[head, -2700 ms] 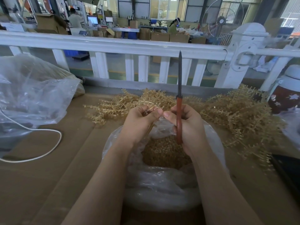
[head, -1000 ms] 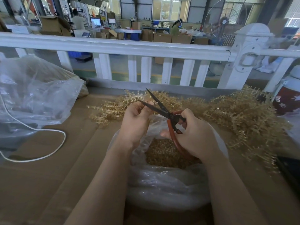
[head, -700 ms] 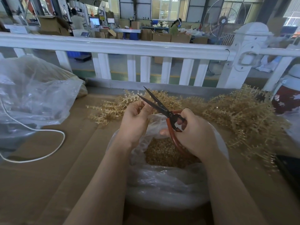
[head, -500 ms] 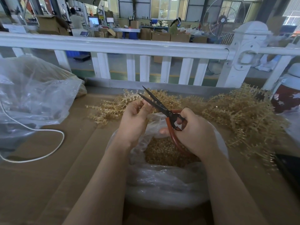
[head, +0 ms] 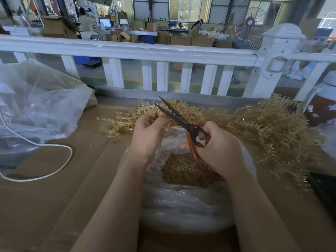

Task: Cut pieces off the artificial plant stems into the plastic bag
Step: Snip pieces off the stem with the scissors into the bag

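Gripping red-handled scissors [head: 183,122] in right hand [head: 216,150], blades parted; left hand [head: 148,131] pinching spiky gold stem [head: 154,113] above crinkled clear bag [head: 181,202].

white railing [head: 127,50] | cardboard boxes [head: 181,40] | windows [head: 189,8] | standing fan [head: 251,22]
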Action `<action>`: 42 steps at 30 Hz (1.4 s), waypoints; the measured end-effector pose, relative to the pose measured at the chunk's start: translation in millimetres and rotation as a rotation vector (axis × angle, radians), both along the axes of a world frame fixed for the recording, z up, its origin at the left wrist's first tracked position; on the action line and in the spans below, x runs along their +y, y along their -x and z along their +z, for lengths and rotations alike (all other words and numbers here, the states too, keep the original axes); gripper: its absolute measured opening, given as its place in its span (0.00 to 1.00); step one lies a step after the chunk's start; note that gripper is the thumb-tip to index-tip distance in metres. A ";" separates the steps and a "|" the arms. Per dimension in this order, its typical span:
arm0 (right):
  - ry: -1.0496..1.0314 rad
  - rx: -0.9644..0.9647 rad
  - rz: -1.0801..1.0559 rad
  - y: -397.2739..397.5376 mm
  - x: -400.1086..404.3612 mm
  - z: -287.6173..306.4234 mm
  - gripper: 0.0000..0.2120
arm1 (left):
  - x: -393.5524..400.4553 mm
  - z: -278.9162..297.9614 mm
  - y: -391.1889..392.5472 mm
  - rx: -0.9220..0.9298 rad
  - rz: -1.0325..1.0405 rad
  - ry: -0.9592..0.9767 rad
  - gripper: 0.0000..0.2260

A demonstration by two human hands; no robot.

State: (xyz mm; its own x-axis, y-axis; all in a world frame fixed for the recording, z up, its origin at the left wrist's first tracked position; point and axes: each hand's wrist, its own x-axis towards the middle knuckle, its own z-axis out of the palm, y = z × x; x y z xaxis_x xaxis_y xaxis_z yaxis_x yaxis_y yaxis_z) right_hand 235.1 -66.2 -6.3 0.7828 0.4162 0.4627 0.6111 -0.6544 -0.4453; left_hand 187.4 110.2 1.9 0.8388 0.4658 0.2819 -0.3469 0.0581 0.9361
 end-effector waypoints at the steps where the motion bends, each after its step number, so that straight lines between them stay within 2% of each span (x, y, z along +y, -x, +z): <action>1: -0.002 -0.003 -0.001 -0.1 0.0 -0.4 0.28 | 0.5 -0.4 -0.2 0.002 0.008 0.004 0.09; 7: 0.023 0.007 -0.003 -1.5 0.6 0.0 0.29 | 2.6 -2.0 -0.6 0.016 0.066 -0.056 0.12; 13: 0.001 -0.054 0.006 2.1 0.5 2.8 0.30 | 1.1 -1.0 0.4 0.011 0.067 -0.176 0.10; 16: 0.021 -0.039 0.007 1.5 0.1 2.3 0.31 | -0.2 1.4 2.1 0.013 0.083 -0.173 0.09; 21: -0.013 -0.058 0.042 1.6 -0.5 0.7 0.29 | -0.7 3.1 2.8 0.005 0.052 -0.127 0.19; 24: -0.018 -0.071 0.050 2.6 -0.5 0.9 0.29 | -1.0 3.0 2.5 0.013 0.037 -0.115 0.18; 28: 0.003 -0.044 0.049 1.8 -0.3 0.6 0.30 | -1.2 4.2 3.4 0.031 0.034 -0.111 0.12; 36: -0.003 0.016 0.044 0.3 -0.1 0.2 0.30 | 0.8 4.1 2.8 0.044 0.018 -0.105 0.18; 38: -0.002 0.007 0.044 0.2 0.1 0.1 0.30 | 0.9 2.8 1.9 0.050 0.016 -0.122 0.16; 42: -0.014 -0.028 0.033 0.6 -0.9 0.2 0.29 | -3.6 2.5 1.7 0.054 0.013 -0.189 0.05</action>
State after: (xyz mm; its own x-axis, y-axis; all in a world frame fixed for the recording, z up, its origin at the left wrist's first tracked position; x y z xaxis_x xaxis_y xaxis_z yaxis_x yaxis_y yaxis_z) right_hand 234.5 -67.1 -6.1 0.7553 0.4347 0.4904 0.6446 -0.6276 -0.4366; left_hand 185.6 106.6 4.4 0.8494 0.4199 0.3197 -0.2952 -0.1242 0.9473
